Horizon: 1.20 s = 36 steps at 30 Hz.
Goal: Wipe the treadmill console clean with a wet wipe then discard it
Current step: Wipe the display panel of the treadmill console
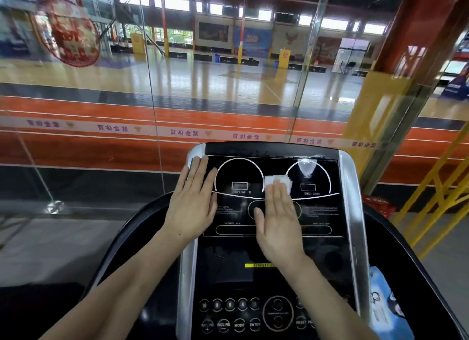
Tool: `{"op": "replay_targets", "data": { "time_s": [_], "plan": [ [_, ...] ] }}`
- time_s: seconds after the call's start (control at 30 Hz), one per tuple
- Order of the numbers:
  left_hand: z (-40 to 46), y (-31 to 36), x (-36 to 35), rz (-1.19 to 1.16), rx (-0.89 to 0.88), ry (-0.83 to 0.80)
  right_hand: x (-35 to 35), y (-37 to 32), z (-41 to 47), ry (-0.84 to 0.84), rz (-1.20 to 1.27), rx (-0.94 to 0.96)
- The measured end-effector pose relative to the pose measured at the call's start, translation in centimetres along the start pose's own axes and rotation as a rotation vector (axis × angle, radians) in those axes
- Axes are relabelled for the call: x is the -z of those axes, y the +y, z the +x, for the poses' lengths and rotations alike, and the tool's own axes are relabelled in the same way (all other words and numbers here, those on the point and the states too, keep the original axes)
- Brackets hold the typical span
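We had one wide-angle view only, worn on the head, facing forward and tilted down. It sat close above the treadmill console (pixel 274 263), which filled the lower middle, with both forearms reaching in from the bottom edge. Beyond the console it looked out through a glass wall (pixel 152 98) onto a sports hall floor (pixel 228 78), bowed by the lens.

Both bare forearms reaching forward and up from the bottom edge, roughly parallel. Left grip (pixel 192 202) lying flat, palm down, fingers straight and close together, thumb spread to the right. Right grip (pixel 278 220) also lying flat, palm down, straight fingers pressing forward, thumb pointing out to the left.
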<state>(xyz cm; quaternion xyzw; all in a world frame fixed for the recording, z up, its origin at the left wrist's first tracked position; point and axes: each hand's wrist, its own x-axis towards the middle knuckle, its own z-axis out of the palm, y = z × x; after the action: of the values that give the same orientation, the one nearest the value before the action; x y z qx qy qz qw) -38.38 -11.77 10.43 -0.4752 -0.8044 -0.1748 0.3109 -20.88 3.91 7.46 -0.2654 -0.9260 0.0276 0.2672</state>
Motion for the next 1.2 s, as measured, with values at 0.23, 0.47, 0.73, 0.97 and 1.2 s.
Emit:
{"op": "replay_targets", "data": {
  "time_s": [0.23, 0.47, 0.73, 0.97, 1.2],
  "plan": [
    [-0.5, -0.2, 0.1, -0.059, 0.037, 0.017, 0.9, 2.3, -0.5, -0.031, -0.069, 0.045],
    [-0.7, -0.3, -0.1, -0.057, 0.055, 0.011, -1.1, -4.5, 0.2, -0.066, -0.025, 0.2],
    [-1.7, -1.7, 1.0, -0.046, 0.073, -0.053, 0.2, -2.9, 0.9, -0.029, -0.009, 0.068],
    [-2.4, -2.5, 0.7, 0.04, 0.056, -0.091, 0.9, -2.4, 1.0, -0.087, -0.117, 0.193],
    [-2.7, -2.3, 0.8, 0.059, 0.084, -0.075, -0.7, -6.1, 0.4, -0.12, -0.071, 0.398]
  ]
}}
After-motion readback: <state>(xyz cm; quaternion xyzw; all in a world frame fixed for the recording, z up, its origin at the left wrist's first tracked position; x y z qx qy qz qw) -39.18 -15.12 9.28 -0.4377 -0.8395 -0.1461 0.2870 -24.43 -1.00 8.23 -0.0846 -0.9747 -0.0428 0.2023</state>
